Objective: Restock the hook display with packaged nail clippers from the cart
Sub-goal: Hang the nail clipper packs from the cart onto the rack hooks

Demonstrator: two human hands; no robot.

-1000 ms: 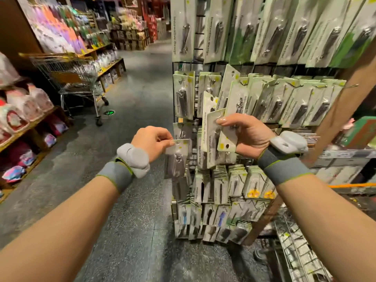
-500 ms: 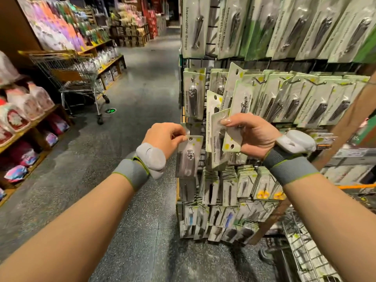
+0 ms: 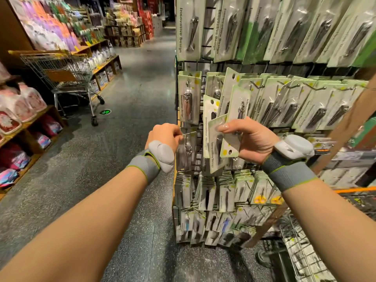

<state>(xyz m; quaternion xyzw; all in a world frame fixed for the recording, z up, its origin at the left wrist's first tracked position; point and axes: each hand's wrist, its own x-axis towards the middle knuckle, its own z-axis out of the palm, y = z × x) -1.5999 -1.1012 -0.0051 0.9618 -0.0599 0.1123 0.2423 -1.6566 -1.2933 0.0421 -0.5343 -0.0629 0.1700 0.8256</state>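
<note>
My left hand (image 3: 165, 135) pinches the top of one packaged nail clipper (image 3: 188, 150), a clear pack with a silver clipper, held against the left column of the hook display (image 3: 295, 86). My right hand (image 3: 252, 139) grips a fan of several white-and-green clipper packs (image 3: 234, 127), upright in front of the middle rows. Rows of similar packs hang above, to the right and below. The hook behind the left pack is hidden.
A wire cart (image 3: 305, 255) with packs lies at the lower right, below my right arm. A shopping trolley (image 3: 61, 78) stands in the aisle at the left by shelves of goods (image 3: 24, 119). A wooden post (image 3: 345, 127) slants along the display's right side.
The view shifted left, so the display and both hands sit further right. My left hand has carried its single pack up and right, closer to the display's left column. The right hand keeps its fan.
</note>
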